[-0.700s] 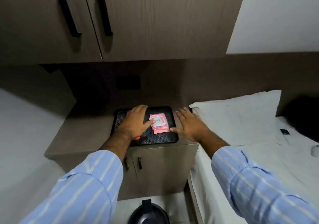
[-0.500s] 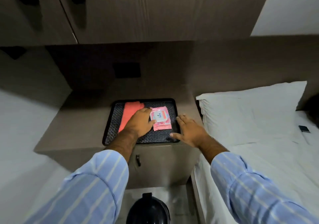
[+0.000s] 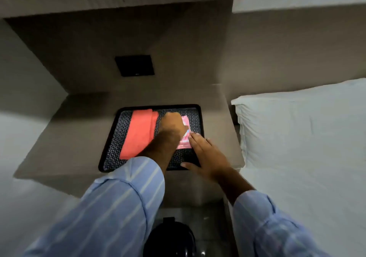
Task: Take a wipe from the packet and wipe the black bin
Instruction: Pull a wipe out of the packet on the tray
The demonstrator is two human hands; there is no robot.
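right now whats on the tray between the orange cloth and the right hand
In the head view, the left hand and the pink wipes packet lie between the orange cloth and the right hand. The left hand covers most of the packet on the black tray.

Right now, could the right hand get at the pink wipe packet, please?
Probably yes: the right hand lies open beside the wipe packet on the black tray, fingertips at its edge. The left hand covers the packet's top.

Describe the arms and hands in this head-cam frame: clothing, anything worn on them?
Both arms wear a light blue long-sleeved shirt with paler stripes, cuffs ending short of the wrists. The left hand and right hand are bare: no gloves, and no watch or rings show. The left sleeve fills more of the view than the right sleeve.
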